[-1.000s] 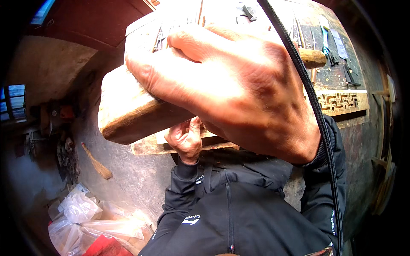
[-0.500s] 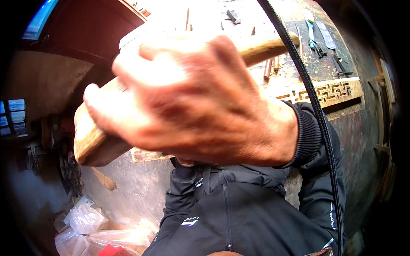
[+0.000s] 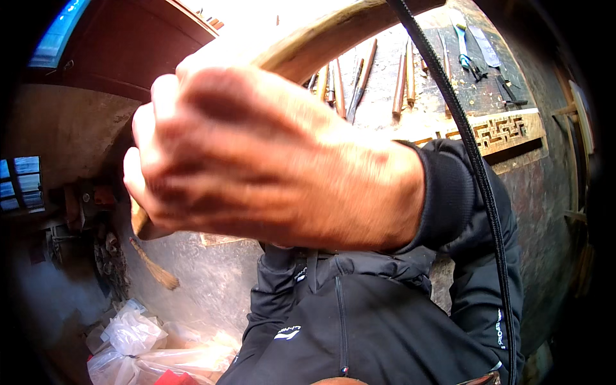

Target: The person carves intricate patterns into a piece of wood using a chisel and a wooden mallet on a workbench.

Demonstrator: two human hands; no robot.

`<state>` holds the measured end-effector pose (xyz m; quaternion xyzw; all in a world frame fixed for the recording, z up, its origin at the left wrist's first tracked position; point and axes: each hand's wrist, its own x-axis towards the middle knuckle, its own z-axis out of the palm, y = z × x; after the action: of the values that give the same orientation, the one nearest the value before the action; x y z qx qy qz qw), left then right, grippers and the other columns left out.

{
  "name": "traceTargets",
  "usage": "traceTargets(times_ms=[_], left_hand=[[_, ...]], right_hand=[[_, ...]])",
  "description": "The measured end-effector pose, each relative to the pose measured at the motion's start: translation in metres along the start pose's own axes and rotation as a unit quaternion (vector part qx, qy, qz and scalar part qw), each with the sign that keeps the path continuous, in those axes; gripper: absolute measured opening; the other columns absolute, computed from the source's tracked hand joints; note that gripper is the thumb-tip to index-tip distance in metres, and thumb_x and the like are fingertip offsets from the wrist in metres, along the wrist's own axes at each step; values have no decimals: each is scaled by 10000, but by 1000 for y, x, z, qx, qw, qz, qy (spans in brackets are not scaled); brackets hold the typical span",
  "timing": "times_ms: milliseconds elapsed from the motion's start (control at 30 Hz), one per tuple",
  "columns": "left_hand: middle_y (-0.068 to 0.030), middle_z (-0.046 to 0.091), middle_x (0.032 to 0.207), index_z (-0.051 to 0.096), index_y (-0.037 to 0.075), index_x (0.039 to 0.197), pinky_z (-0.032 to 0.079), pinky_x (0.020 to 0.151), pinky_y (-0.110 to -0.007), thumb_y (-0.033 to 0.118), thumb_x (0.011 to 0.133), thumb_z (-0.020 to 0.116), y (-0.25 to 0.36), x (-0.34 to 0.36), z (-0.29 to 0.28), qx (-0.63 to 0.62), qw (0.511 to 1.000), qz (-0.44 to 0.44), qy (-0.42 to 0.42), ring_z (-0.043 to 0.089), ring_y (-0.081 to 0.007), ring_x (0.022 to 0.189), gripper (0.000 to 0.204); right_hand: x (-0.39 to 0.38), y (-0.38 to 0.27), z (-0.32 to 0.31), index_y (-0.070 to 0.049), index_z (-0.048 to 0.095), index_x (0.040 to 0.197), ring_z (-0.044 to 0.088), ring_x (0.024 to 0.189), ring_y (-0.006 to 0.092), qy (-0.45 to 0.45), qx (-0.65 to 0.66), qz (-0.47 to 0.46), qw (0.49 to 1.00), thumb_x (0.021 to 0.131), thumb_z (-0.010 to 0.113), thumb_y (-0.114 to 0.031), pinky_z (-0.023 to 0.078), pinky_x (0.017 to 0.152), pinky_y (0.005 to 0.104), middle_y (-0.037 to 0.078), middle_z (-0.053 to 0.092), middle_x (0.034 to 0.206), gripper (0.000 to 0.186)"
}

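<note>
Right hand (image 3: 256, 160) clamped on wooden mallet (image 3: 333, 35), left hand (image 3: 282, 246) of unclear state, knotted plastic bag (image 3: 131, 335), contents indistinct

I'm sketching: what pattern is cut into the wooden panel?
The wooden panel has angular, mazelike cutouts, clearest in the head view.

Right fingers (image 3: 144, 128) around wooden piece (image 3: 314, 40)

Harsh white light is cast from the top, where the far part of the bench (image 3: 384, 96) is washed out by glare, while the left side is dim around a bluish window (image 3: 27, 165). The right hand (image 3: 256, 160) is softly blurred, bleached above and shadowed below. Edges are curved by the fisheye lens, the corners are lost in black, and bright patches are caught on the bag (image 3: 133, 333).
</note>
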<state>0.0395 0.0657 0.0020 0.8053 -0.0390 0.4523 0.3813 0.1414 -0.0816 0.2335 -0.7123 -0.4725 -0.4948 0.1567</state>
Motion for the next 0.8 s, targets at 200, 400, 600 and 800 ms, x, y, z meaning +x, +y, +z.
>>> traceTargets(times_ms=[200,400,600,800], left_hand=[[-139,819,990,783,10,1189,588,707,-351,115,955,790,0,-2,4,-6,1000,3,18,750,-245,776,257],[-110,817,949,757,-11,1168,594,792,-366,200,922,875,6,1,-13,-40,997,-52,-28,767,-226,834,344],[-160,804,1072,742,-13,1232,589,825,-393,199,916,878,-6,-15,-22,-50,989,-110,-83,759,-263,897,405],[-164,795,1091,731,-13,1249,594,781,-407,218,926,861,-9,-16,-6,-14,999,-18,22,754,-276,895,418]], right_hand=[[-11,5,20,-125,660,1215,590,1185,221,70,-19,55,996,902,685,-238,457,1097,408,15,643,1180,334],[-18,14,13,-131,661,1250,575,1187,230,115,207,80,968,864,702,-247,449,1091,415,29,624,1183,405],[-15,10,17,-137,662,1285,561,1189,240,170,263,100,944,826,720,-256,442,1086,422,43,605,1186,478],[-4,6,24,-140,666,1231,580,1162,218,174,199,106,959,843,706,-263,455,1052,399,20,615,1122,408]])
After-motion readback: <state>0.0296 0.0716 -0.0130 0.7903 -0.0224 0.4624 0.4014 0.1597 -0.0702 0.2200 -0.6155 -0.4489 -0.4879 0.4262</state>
